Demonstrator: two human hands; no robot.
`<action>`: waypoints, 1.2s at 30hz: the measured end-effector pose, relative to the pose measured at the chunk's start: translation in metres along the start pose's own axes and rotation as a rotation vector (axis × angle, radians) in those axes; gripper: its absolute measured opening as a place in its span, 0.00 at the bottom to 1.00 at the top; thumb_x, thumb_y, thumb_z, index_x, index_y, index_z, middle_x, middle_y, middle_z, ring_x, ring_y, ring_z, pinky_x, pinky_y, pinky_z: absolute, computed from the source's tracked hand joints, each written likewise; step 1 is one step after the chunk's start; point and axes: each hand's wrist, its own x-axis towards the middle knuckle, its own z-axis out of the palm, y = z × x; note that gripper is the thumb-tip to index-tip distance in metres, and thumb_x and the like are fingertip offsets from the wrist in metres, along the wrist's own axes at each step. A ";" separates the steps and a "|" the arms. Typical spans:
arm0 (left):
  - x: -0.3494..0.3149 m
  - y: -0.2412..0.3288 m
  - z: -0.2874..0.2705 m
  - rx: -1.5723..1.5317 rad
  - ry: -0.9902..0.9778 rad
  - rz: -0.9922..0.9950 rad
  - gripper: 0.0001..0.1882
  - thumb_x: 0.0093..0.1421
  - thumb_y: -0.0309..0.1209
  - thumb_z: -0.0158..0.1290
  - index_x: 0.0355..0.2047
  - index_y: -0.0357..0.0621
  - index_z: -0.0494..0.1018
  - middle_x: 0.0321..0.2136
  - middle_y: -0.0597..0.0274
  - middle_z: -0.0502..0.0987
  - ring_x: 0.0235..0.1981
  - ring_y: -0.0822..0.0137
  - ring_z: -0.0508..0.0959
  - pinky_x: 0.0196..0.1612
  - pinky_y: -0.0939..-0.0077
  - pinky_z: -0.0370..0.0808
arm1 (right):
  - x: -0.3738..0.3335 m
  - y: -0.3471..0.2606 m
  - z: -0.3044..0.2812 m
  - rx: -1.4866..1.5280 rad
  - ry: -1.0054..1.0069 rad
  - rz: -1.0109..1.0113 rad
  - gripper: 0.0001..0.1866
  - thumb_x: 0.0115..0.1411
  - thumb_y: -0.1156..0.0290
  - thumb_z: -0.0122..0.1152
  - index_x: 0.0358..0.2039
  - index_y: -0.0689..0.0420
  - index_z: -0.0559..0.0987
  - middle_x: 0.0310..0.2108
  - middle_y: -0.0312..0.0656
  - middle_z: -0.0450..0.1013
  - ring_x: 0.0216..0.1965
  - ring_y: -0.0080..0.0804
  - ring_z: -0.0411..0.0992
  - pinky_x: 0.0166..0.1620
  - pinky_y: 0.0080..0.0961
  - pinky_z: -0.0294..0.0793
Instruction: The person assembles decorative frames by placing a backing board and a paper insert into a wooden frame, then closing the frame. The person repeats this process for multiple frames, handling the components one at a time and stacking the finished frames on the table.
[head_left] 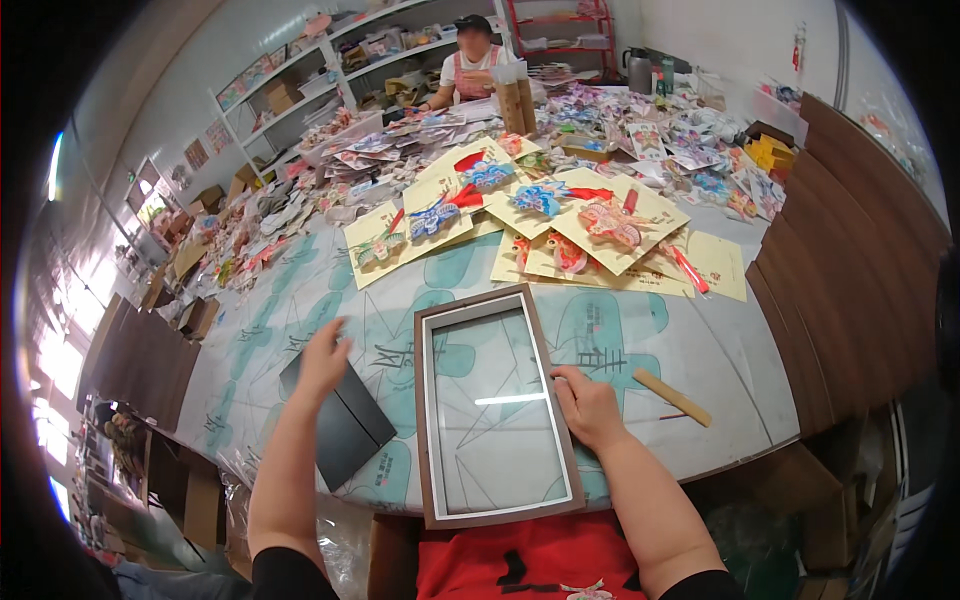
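Now, the left hand (pixel 324 362) is over the dark grey board (pixel 352 432), fingers loosely parted, nothing gripped; contact, I can't tell. The right hand (pixel 590 408) has fingers curled against the right edge of the brown-and-white frame (pixel 433 420), grip firmness unclear. That frame sits front and centre at the table's near edge, 1 wooden strip (pixel 672 397) to its right, cream cards (pixel 715 262) beyond.

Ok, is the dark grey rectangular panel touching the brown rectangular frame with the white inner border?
Apart: the head view shows white and green printed table covering between the right corner of the panel and the left side of the frame.
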 end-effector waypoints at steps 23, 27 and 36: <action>0.163 0.168 0.254 0.076 -0.344 -0.152 0.23 0.38 0.48 0.61 0.21 0.36 0.79 0.25 0.49 0.80 0.28 0.57 0.80 0.34 0.69 0.76 | 0.005 0.005 0.009 -0.016 0.056 0.002 0.06 0.60 0.68 0.52 0.36 0.52 0.74 0.17 0.46 0.72 0.20 0.47 0.72 0.25 0.40 0.71; 0.166 0.167 0.250 0.080 -0.378 -0.141 0.24 0.38 0.48 0.61 0.22 0.36 0.79 0.26 0.48 0.79 0.28 0.57 0.80 0.34 0.68 0.76 | 0.005 0.003 0.009 -0.015 0.040 0.011 0.06 0.60 0.69 0.51 0.36 0.52 0.74 0.17 0.46 0.72 0.20 0.48 0.72 0.25 0.41 0.71; 0.157 0.202 0.253 0.275 -0.522 -0.068 0.21 0.45 0.42 0.56 0.32 0.36 0.78 0.35 0.45 0.79 0.37 0.54 0.80 0.40 0.64 0.76 | 0.005 0.007 0.008 -0.055 0.037 0.028 0.05 0.60 0.68 0.51 0.35 0.52 0.74 0.16 0.47 0.72 0.19 0.48 0.72 0.24 0.42 0.71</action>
